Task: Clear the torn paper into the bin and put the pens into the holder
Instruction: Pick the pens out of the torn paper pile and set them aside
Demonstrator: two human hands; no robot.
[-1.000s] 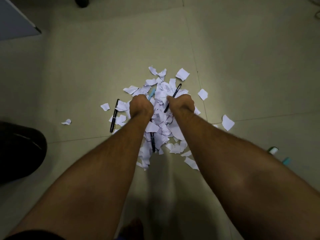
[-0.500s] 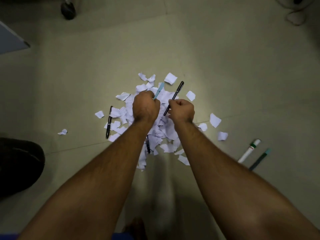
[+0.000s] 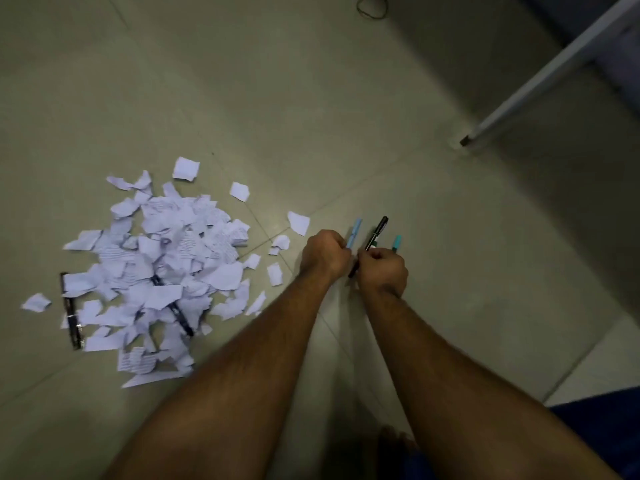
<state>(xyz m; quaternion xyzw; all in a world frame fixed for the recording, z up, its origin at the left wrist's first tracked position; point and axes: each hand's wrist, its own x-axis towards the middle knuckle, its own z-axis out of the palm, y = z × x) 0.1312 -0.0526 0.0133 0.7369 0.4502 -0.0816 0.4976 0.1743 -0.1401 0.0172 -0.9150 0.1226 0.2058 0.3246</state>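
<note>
A heap of torn paper (image 3: 162,268) lies on the floor at the left. One black pen (image 3: 71,311) lies at the heap's left edge and another black pen (image 3: 175,310) lies half buried in it. My left hand (image 3: 323,252) grips a light blue pen (image 3: 355,231), right of the heap. My right hand (image 3: 382,270) grips a black pen (image 3: 375,235). A teal pen tip (image 3: 397,243) shows just behind my right hand; whether that hand holds it is unclear. No bin or holder is in view.
Loose scraps (image 3: 298,222) lie between the heap and my hands. A grey metal furniture leg (image 3: 540,83) slants down to the floor at the upper right. A dark loop of cord (image 3: 372,6) lies at the top. Blue fabric (image 3: 602,434) shows at the bottom right.
Both hands have lifted a pen each out of the heap and moved right, away from it. The view has swung right, so the heap now sits at the left.
</note>
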